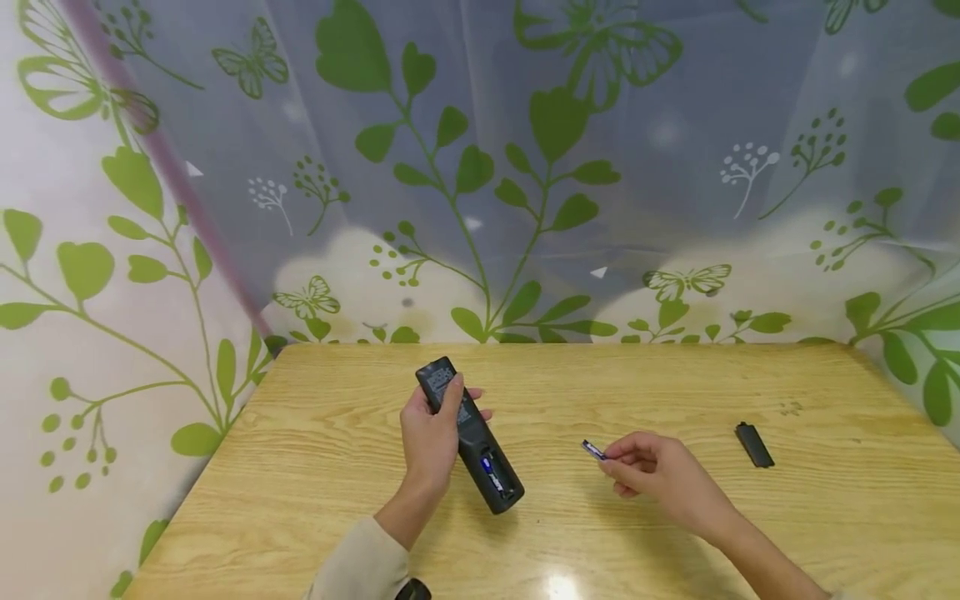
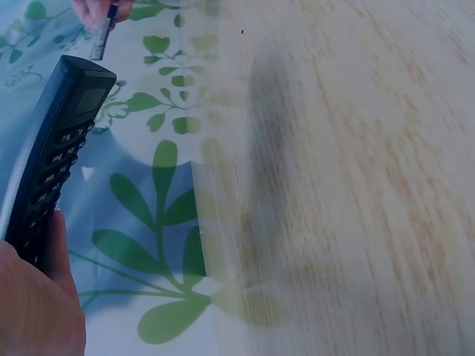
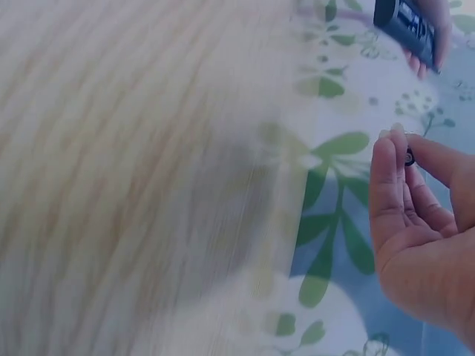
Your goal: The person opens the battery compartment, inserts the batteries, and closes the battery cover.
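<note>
My left hand (image 1: 431, 437) grips a black remote control (image 1: 474, 442), thumb across its labelled back. The remote's back faces up in the head view, and its battery compartment lies uncovered at the near end, with a blue-and-white battery (image 1: 492, 473) inside. In the left wrist view the keypad side of the remote (image 2: 59, 148) shows. To the right, my right hand (image 1: 667, 479) pinches a second slim battery (image 1: 593, 450) between thumb and fingertips, apart from the remote. Only the battery's end (image 3: 409, 156) shows in the right wrist view.
A small black battery cover (image 1: 754, 444) lies on the wooden table (image 1: 337, 417) to the right of my right hand. Behind the table hangs a curtain (image 1: 480, 167) printed with green leaves and butterflies.
</note>
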`<state>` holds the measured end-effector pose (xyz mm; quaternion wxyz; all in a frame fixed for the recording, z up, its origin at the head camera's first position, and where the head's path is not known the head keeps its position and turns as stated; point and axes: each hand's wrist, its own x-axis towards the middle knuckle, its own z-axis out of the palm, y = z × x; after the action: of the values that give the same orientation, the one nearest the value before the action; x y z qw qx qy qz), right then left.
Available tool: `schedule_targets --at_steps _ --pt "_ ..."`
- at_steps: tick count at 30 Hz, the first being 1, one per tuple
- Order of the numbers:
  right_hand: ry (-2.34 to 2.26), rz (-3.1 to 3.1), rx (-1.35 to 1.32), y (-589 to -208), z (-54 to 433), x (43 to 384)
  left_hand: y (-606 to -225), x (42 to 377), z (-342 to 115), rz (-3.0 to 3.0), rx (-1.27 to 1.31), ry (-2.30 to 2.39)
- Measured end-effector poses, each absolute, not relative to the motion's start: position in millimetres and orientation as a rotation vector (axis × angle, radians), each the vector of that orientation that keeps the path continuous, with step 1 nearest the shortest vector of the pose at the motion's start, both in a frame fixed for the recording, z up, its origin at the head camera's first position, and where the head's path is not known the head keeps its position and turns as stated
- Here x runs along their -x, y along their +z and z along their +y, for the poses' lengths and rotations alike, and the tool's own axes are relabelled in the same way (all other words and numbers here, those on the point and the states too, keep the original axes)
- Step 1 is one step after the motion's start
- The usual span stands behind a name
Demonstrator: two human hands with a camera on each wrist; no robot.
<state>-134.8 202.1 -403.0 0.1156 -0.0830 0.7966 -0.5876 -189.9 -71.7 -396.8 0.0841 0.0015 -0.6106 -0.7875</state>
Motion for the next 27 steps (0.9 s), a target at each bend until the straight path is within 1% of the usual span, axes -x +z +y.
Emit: schedule_targets --at_steps 15,27 --pt "-1.765 2.263 0.355 -397.1 151.2 119.1 -393.5 186.5 -67.2 -1.795 0.038 -2.349" --pt "-1.827 2.182 0.341 -395.7 117.8 110.0 -395.9 186.9 -66.4 -1.775 0.05 -2.355"
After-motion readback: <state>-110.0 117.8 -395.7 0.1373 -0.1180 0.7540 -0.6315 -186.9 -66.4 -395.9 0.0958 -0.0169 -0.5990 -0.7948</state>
